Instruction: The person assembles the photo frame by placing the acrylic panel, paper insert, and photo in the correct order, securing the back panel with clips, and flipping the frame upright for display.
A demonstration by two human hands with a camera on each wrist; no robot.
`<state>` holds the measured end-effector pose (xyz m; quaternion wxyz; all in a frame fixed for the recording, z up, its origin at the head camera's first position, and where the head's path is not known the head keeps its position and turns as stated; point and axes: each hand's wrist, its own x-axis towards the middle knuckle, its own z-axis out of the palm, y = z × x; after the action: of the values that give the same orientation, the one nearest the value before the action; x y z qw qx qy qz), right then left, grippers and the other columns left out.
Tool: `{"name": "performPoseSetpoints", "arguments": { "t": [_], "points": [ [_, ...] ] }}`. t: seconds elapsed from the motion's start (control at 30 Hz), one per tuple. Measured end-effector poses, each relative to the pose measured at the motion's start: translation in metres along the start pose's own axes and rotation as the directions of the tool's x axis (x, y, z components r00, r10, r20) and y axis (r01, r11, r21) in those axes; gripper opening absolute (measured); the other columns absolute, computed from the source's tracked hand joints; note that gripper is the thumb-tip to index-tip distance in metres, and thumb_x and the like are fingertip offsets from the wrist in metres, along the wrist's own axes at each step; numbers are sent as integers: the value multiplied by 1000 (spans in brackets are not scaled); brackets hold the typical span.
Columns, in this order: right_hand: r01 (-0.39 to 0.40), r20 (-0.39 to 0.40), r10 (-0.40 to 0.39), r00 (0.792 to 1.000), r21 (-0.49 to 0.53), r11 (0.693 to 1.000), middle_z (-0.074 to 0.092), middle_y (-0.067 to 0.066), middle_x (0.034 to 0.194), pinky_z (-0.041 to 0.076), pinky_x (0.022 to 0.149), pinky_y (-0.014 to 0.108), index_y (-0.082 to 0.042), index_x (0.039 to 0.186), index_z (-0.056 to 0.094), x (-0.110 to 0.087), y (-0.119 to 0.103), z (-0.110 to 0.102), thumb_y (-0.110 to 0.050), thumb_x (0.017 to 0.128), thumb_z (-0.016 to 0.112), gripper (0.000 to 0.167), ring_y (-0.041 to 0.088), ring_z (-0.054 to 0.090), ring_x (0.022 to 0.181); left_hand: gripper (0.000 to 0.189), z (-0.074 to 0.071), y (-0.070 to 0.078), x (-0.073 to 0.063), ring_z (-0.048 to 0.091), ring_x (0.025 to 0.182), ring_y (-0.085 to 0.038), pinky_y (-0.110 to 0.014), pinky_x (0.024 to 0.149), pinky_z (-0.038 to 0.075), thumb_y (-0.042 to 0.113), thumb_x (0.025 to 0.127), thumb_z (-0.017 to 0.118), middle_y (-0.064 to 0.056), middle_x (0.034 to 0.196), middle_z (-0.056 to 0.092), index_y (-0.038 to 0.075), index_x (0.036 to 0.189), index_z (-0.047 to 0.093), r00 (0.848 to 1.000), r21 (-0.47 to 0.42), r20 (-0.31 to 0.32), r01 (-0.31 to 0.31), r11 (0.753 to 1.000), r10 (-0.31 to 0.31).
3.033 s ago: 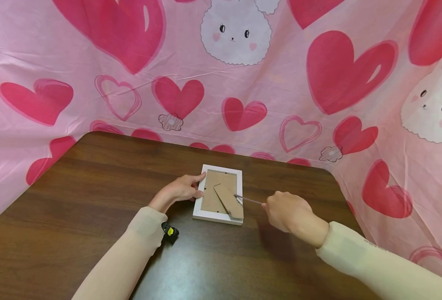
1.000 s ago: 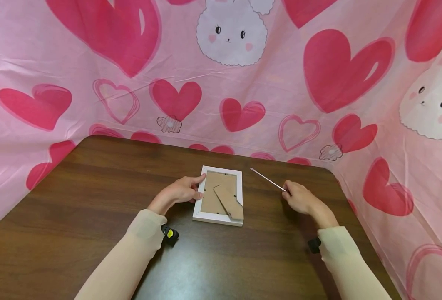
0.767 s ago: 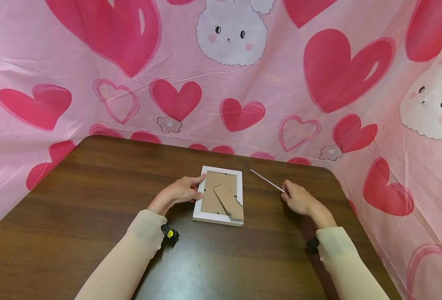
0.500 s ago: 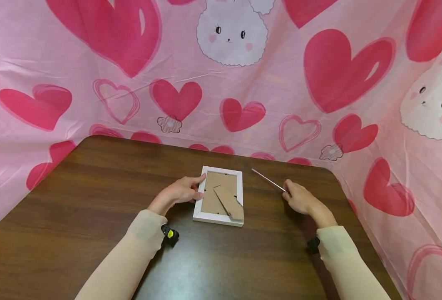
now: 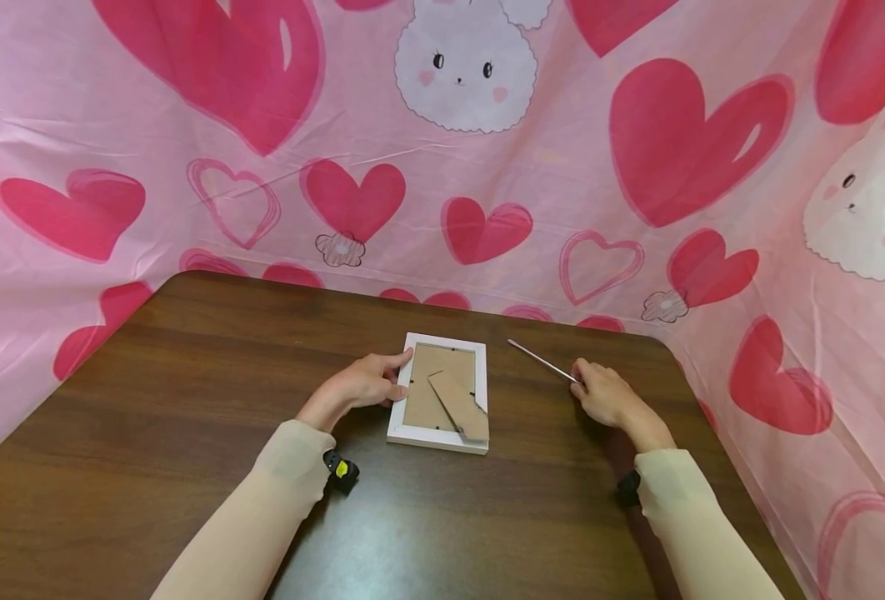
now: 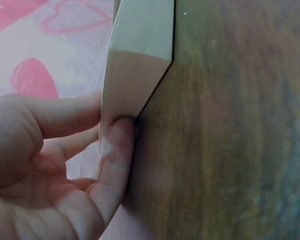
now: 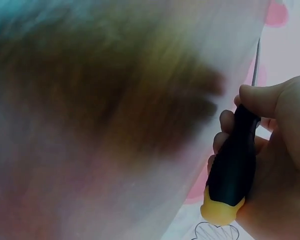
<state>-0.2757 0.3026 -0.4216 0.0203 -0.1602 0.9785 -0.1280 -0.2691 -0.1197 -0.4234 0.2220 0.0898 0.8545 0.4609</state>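
Note:
A white photo frame (image 5: 481, 367) lies face down on the dark wooden table, showing its brown backing board (image 5: 431, 354) and a slanted easel stand (image 5: 460, 406). Small dark tabs sit along the board's edges. My left hand (image 5: 363, 382) holds the frame's left side, thumb on the rim; the left wrist view has its fingers against the frame's side wall (image 6: 135, 75). Off to the right, my right hand (image 5: 600, 396) grips a screwdriver (image 5: 540, 360), its tip apart from the frame. The right wrist view shows the black and yellow handle (image 7: 234, 155) in the curled fingers.
The wooden table (image 5: 225, 400) has rounded far corners. A pink cloth (image 5: 382, 100) printed with hearts and rabbits hangs behind it and along both sides. A dark wrist device (image 5: 341, 471) with a yellow spot is on the left wrist.
Three seconds ago the screwdriver tip was at the frame's right edge. The right hand has since drawn it away to the right and held almost still. The left hand stays on the frame.

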Motion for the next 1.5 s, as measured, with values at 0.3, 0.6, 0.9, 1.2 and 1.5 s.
{"name": "performPoseSetpoints", "arguments": {
  "t": [0.3,0.6,0.9,1.2,1.5],
  "points": [
    [-23,-3,23,1000,-21,1000,53,12,98,46,80,55,-7,107,56,3,8,2,-9,104,62,8,34,53,90,75,0,-1,0,59,91,-23,-37,90,56,12,100,72,-12,100,56,21,166,35,1000,14,-10,3,1000,-3],
    [-39,1,39,999,-27,999,54,13,102,46,81,57,-6,109,58,5,10,0,-10,103,64,9,37,55,94,75,0,-1,0,58,87,-22,-35,85,56,11,100,72,-10,97,54,20,165,36,1000,14,-12,-8,1000,8],
    [-41,5,41,999,-23,999,55,13,101,46,82,55,-4,108,55,5,11,-1,-11,102,68,16,36,55,93,75,1,-1,1,58,89,-22,-35,86,57,11,101,72,-11,99,56,20,166,35,1000,9,-10,0,1000,0],
    [-47,15,47,999,-3,999,55,15,103,47,81,56,-4,108,56,5,11,-4,-11,102,67,14,38,55,94,75,0,-1,2,58,90,-22,-36,88,57,11,101,72,-12,99,56,20,166,35,1000,9,-2,-5,1000,5],
    [-53,19,53,998,0,999,55,17,103,46,82,59,-4,108,57,5,9,-4,-12,102,67,14,41,55,96,75,1,-1,1,59,89,-22,-36,88,56,11,100,72,-11,98,55,19,166,35,1000,21,-8,-12,1000,12]
  ]
}}
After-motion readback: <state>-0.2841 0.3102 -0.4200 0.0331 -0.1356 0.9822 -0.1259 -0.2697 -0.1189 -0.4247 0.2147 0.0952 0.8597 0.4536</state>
